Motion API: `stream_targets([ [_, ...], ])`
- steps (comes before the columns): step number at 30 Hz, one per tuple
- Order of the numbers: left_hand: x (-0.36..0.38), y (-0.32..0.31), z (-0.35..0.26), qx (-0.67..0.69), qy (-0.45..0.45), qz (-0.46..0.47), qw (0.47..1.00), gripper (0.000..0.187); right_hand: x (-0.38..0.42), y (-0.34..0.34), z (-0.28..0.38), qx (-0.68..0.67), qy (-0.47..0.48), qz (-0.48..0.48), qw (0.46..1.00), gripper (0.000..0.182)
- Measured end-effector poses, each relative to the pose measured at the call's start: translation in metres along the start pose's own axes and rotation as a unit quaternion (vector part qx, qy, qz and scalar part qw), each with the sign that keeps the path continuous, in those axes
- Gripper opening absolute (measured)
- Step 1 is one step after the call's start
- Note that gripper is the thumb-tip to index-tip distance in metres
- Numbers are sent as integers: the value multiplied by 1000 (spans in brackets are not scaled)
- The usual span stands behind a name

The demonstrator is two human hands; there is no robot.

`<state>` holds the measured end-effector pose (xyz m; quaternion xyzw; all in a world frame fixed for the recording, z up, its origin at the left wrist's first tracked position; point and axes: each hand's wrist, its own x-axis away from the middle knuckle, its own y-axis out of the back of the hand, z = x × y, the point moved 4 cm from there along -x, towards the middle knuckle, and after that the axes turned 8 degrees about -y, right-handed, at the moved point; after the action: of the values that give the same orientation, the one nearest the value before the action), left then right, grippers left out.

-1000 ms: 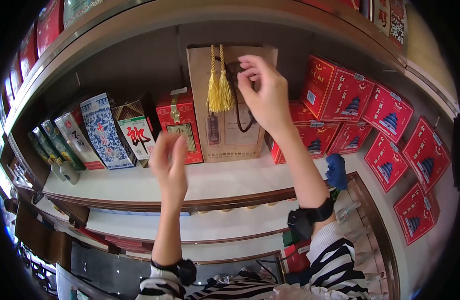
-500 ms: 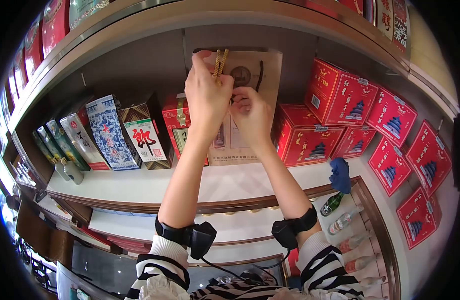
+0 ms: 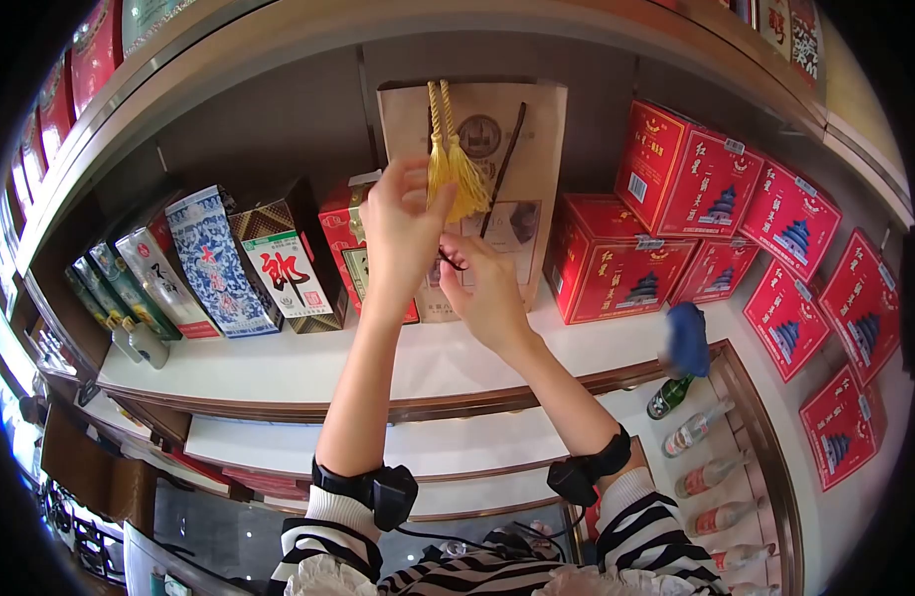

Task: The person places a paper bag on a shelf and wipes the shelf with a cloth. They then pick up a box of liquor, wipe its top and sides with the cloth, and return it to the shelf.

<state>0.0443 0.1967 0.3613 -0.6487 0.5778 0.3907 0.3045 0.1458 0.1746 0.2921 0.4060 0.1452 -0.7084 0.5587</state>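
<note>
A brown paper bag (image 3: 537, 129) stands upright against the back wall of the shelf. Two yellow tassels (image 3: 457, 184) on twisted gold cords hang down its front. To their right a dark cord (image 3: 505, 164) slants down towards my right hand (image 3: 484, 293), whose fingers are pinched on its lower part. My left hand (image 3: 400, 233) is raised beside the tassels, with thumb and fingers apart. The base of its thumb is close to the cord end. My hands nearly touch in front of the bag's lower half.
Red boxes (image 3: 616, 278) are stacked to the right of the bag, and several upright boxes (image 3: 219, 263) stand to its left. A blue cloth-like item (image 3: 687, 340) sits over a green bottle (image 3: 668, 397) at the lower right. The front edge of the shelf (image 3: 477, 392) crosses below my hands.
Both hands have moved down the front of the bag. My left hand has let go of the gold cords, and the yellow tassels now show. More of the dark cord is visible.
</note>
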Motion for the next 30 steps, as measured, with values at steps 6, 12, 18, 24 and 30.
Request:
stream_targets([
  [6,34,14,2,-61,69,25,995,20,29,26,9,69,94,-57,992,27],
  [12,37,32,2,-121,75,17,990,15,1,74,24,20,39,-162,986,19],
  [18,19,52,-2,-91,-24,-50,994,16,-7,82,18,36,23,-66,997,22],
  [24,-47,61,-25,-60,-121,11,991,33,-105,163,30,-47,4,-53,998,28],
  [30,-84,39,-18,-115,-197,48,972,38,-160,166,30,63,51,22,996,26],
])
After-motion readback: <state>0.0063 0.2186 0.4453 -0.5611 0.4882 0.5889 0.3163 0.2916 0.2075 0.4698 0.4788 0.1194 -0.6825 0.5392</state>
